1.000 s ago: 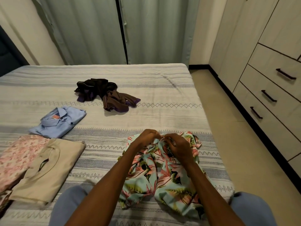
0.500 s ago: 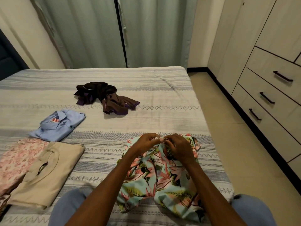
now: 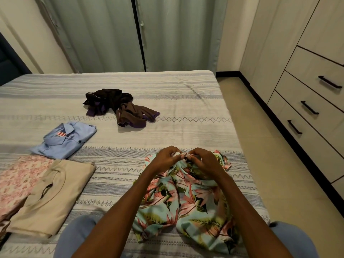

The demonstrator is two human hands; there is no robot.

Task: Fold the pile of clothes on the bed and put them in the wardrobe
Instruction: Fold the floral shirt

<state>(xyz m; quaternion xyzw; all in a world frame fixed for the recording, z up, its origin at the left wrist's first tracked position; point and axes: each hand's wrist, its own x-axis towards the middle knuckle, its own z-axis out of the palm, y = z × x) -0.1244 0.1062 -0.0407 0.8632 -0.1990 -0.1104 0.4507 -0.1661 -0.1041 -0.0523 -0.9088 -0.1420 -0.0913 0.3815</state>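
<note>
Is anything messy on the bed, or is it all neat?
One thing stands out: the dark brown and purple garment lies crumpled mid-bed, unfolded, while the blue shirt and beige top sit folded. Both hands pinch the floral shirt, rumpled too.

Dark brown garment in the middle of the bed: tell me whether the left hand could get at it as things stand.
Probably yes, once freed. The left hand now pinches the floral shirt; only bare bedspread lies between it and the dark brown garment, though a forward lean looks needed.
</note>
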